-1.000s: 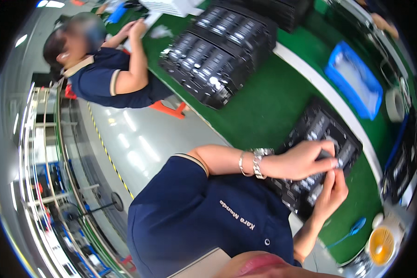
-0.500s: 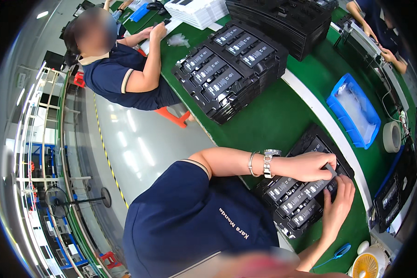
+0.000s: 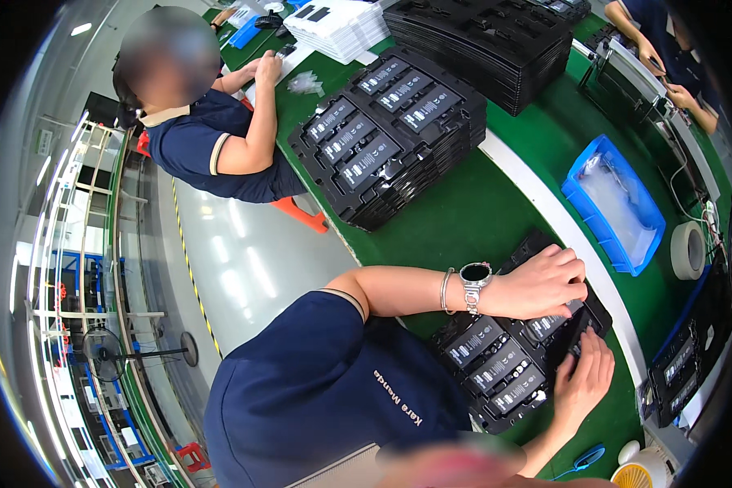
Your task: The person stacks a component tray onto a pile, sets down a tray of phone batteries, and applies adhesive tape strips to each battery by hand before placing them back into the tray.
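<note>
A black moulded tray (image 3: pixel 443 333) lies before me, with several flat dark grey batteries (image 3: pixel 496 368) in its slots. My left hand (image 3: pixel 541 285), with a watch and a bangle on the wrist, is over the tray's far part. Its fingers are bent downward, and whatever is under their tips is hidden. Close by, at the tray's right side, my right hand (image 3: pixel 584 381) has its curled fingers on a dark battery (image 3: pixel 578 331) that looks tilted. Another battery (image 3: pixel 545 326) lies just below my left palm.
A stack of black trays (image 3: pixel 398 175) with batteries stands farther left, with more black trays (image 3: pixel 480 61) behind. On the right are a blue bin (image 3: pixel 614 203) of clear plastic pieces, a tape roll (image 3: pixel 688 251) and a yellow-white fan (image 3: pixel 638 473). A co-worker (image 3: pixel 220 146) sits at the far left.
The battery pinched between both hands has dropped toward the tray's right part. My left hand has shifted a little away from my right hand, its fingers now bent over the tray.
</note>
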